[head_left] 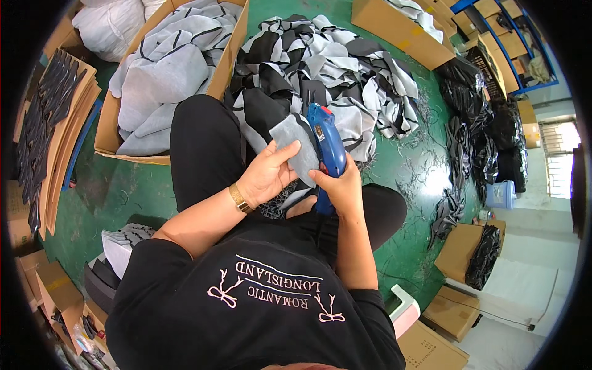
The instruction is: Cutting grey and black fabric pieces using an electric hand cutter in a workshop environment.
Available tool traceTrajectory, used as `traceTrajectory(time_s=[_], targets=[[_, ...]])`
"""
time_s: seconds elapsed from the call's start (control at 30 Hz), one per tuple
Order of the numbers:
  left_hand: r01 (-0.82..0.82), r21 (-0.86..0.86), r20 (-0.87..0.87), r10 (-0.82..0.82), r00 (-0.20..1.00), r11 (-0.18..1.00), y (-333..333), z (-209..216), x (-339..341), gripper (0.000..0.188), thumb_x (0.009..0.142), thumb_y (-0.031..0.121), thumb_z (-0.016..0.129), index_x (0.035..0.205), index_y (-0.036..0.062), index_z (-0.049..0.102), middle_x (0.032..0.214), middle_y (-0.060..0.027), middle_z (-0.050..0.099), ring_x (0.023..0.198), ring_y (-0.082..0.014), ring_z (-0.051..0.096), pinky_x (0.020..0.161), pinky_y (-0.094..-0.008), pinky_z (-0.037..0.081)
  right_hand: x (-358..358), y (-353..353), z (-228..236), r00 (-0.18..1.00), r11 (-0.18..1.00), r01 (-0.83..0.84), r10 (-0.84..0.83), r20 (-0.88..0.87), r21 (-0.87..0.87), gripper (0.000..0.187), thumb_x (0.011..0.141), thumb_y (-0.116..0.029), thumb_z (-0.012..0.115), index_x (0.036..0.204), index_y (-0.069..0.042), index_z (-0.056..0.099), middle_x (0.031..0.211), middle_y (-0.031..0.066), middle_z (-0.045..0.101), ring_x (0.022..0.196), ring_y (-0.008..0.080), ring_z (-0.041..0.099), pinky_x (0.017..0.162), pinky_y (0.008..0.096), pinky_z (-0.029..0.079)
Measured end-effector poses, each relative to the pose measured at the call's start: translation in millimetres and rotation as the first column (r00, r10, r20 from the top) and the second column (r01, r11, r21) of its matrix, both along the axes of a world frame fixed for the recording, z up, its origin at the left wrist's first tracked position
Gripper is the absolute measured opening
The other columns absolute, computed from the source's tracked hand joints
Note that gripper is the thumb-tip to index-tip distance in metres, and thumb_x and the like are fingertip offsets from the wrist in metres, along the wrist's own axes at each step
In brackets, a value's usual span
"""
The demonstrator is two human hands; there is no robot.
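Observation:
My left hand point(266, 174) pinches a small grey fabric piece point(293, 140) between thumb and fingers, in front of my lap. Wrapped round the blue body of the electric scissors point(328, 139) is my right hand point(343, 185). The scissors stand nearly upright, their narrow metal tip pointing away from me and a red button near the front. My right thumb lies close to the fabric's lower edge; whether it touches cannot be told. Just beyond both hands spreads a large heap of grey and black fabric pieces point(320, 55).
A cardboard box point(225, 68) full of grey fabric stands left of the heap. Another carton point(401, 34) sits at the far right. Dark scraps point(425, 179) litter the green floor. Black plastic bags point(487, 123) and a pale blue bucket point(501, 194) line the right wall. Flat cardboard stacks point(68, 135) lean at left.

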State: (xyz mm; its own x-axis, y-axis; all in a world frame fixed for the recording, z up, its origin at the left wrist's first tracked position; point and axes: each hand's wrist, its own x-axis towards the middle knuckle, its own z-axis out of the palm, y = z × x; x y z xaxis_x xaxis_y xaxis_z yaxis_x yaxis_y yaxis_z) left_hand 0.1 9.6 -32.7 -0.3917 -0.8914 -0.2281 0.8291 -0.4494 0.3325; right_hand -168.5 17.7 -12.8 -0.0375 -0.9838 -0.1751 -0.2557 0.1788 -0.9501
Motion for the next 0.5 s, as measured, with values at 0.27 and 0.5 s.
traceTrajectory(time_s=[0.27, 0.5], targets=[[0.217, -0.221, 0.613, -0.037, 0.789, 0.951, 2.7, -6.9, 2.4, 0.023, 0.091, 0.021, 0.063, 0.106, 0.0039, 0.061, 0.096, -0.0028, 0.065, 0.084, -0.0116, 0.062, 0.069, -0.0269, 0.053, -0.7, -1.0, 13.7, 0.994, 0.998, -0.046, 0.042, -0.098, -0.04, 0.039, 0.069, -0.01, 0.078, 0.099, 0.001, 0.058, 0.082, 0.0035, 0.061, 0.073, 0.0099, 0.057, 0.066, 0.0248, 0.048], [0.025, -0.067, 0.484, 0.011, 0.875, 0.997, -11.5, -8.9, 16.9, 0.024, 0.092, 0.021, 0.061, 0.108, 0.0028, 0.059, 0.099, -0.0049, 0.064, 0.091, -0.0166, 0.064, 0.08, -0.0343, 0.056, -33.1, 27.4, 20.7, 0.973, 0.997, -0.031, 0.014, 0.229, 0.07, 0.039, 0.076, -0.006, 0.07, 0.111, 0.004, 0.055, 0.083, 0.0047, 0.061, 0.069, 0.012, 0.059, 0.063, 0.0254, 0.049]])
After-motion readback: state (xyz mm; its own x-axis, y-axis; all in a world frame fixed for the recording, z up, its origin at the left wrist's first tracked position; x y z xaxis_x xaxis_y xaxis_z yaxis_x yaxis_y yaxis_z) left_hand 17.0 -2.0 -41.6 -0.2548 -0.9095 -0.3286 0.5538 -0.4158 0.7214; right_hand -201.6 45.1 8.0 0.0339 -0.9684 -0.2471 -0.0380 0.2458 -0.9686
